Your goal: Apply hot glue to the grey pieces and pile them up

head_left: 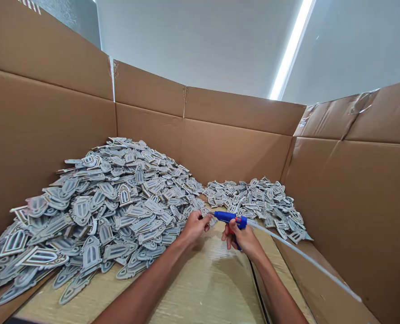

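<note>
In the middle of the view, my right hand (240,235) is wrapped round the handle of a blue hot glue gun (225,217). A long, pale glue stick (308,257) sticks out from its back end toward the lower right. My left hand (197,225) pinches a small grey-white arch-shaped piece (212,220), partly hidden by the fingers. The gun's nozzle points left and lies at this piece; whether it touches cannot be seen. Just left of my left hand rises a large heap of similar arch-shaped pieces (91,252).
A smaller pile of the pieces (269,198) lies at the back right. Tall cardboard walls (237,150) enclose the left, back and right of the wooden tabletop (200,288). A black cord (258,288) runs from the gun toward the front edge.
</note>
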`<state>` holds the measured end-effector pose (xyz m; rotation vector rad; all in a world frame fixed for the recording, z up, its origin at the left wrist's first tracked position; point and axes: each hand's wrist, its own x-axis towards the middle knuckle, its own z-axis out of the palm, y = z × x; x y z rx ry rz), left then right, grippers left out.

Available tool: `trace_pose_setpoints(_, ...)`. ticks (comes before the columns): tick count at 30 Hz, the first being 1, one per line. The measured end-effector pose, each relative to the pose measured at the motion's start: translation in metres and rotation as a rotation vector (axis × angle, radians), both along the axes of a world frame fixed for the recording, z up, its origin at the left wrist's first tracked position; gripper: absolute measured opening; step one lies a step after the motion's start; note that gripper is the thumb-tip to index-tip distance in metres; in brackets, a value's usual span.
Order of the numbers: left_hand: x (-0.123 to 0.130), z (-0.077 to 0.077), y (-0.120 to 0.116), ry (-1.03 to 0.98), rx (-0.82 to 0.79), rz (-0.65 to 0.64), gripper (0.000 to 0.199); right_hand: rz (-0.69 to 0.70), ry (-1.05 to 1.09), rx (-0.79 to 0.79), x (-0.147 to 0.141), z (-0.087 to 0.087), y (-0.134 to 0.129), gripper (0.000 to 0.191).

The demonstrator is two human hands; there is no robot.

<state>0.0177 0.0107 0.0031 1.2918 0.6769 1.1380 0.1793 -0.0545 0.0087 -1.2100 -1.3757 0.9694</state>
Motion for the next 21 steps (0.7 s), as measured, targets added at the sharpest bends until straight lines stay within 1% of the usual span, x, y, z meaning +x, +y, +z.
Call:
trace_pose_setpoints(2,0.001,0.001,-0.001,0.007,0.022,-0.020,0.047,0.003,-0.018,-0.004,0.000,-0.002,0.001,0.072)
trace_pose_setpoints(7,0.000,0.004,-0.006,0.015,0.034,-0.013,0.049,0.016,-0.016,-0.002,-0.001,-0.004,0.002,0.070)
trace_pose_setpoints(11,0.000,0.005,-0.008,0.016,0.014,-0.016,0.051,-0.016,-0.059,-0.018,0.001,-0.006,0.002,0.071)
trace_pose_setpoints(16,0.001,-0.003,-0.001,0.047,0.014,0.007,0.049,-0.055,-0.167,0.003,0.004,-0.009,0.002,0.072)
trace_pose_setpoints(21,0.000,-0.009,0.004,0.088,0.067,0.050,0.046,-0.077,-0.215,0.007,0.002,-0.006,0.001,0.075)
